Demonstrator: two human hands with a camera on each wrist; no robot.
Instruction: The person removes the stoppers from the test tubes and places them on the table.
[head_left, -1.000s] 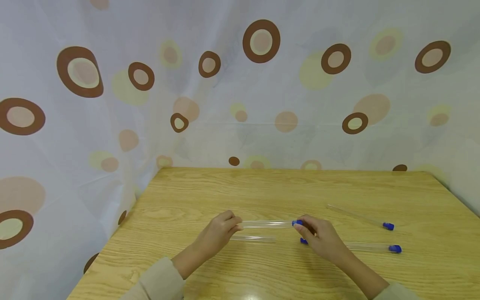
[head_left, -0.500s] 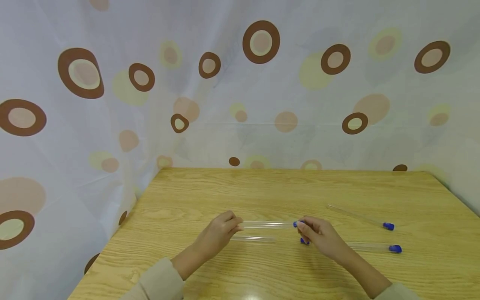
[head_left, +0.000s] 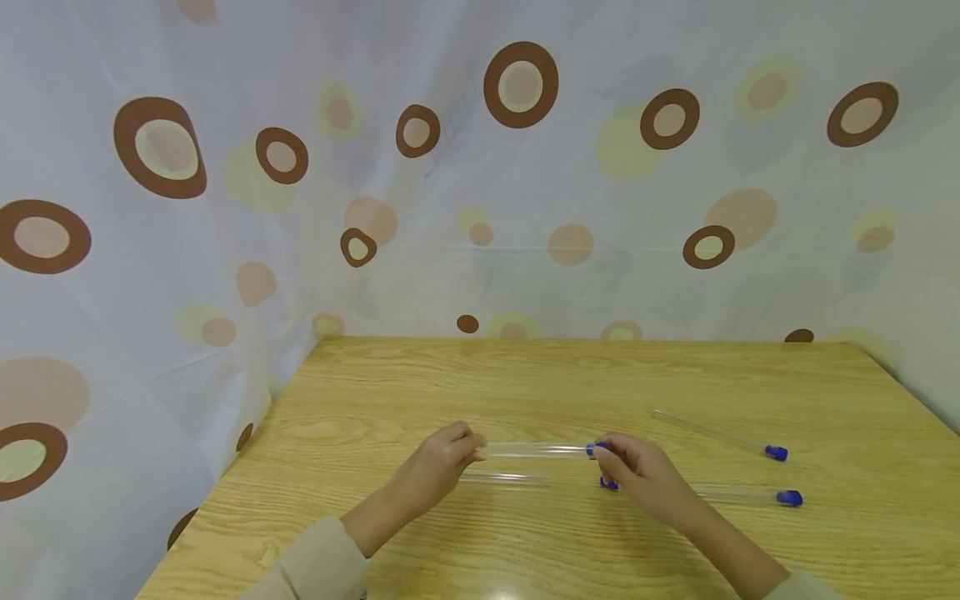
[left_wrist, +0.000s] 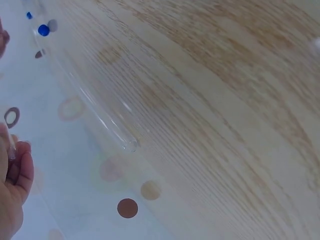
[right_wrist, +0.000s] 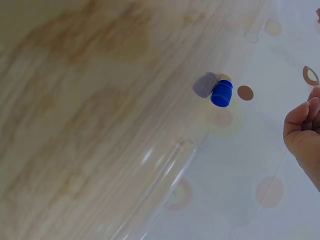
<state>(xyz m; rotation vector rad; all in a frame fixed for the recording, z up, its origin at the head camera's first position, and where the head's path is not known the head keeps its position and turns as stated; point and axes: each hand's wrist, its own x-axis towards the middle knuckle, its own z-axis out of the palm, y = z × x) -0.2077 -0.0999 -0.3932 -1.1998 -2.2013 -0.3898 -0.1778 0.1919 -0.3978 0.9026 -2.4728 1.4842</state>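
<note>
A clear tube point(head_left: 536, 450), like a test tube, is held level just above the table. My left hand point(head_left: 437, 463) grips its left end. At the other end, my right hand point(head_left: 647, 479) pinches a blue cap point(head_left: 591, 450) between thumb and fingers, which partly cover it. A second clear tube point(head_left: 510, 478) lies on the table below the held one, its left part behind my left hand. Close under my right fingers is a loose blue cap point(head_left: 608, 483), also visible in the right wrist view as a small ribbed cap point(right_wrist: 221, 94).
On the right of the wooden table point(head_left: 465, 383) lie a clear tube with a blue cap point(head_left: 789, 497) and, farther back, a thinner-looking clear tube point(head_left: 705, 429) with a blue cap point(head_left: 777, 452). A patterned cloth point(head_left: 525, 183) hangs behind and along the sides.
My right thumb and fingers have shifted on the blue cap, with the hand moving slightly right. The left hand stays nearly still on the tube.
</note>
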